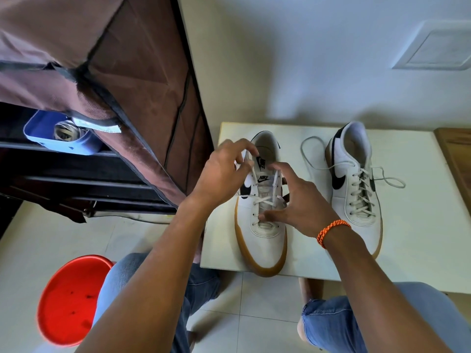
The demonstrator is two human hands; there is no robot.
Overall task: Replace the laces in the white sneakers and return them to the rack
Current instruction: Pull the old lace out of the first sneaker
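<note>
- A red plastic stool [72, 299] was seen on the tiled floor at the lower left.
- A brown fabric-covered shoe rack [107, 80] stood at the left, with a blue tin [51, 133] on a dark shelf inside it.
- The left hand [219, 171] was held over the collar of the left sneaker [262, 215], its fingertips pinching an end of the white lace [254, 174].
- That sneaker, only partly laced, was set near the left edge of the white board [413, 225], toe towards the near edge.
- The right hand [300, 207], an orange bracelet [331, 231] at its wrist, was laid on the eyelet rows, fingers spread and relaxed.
- The right sneaker [354, 184], fully laced, was placed towards the right edge, its loose lace ends [313, 159] trailing on the board.
</note>
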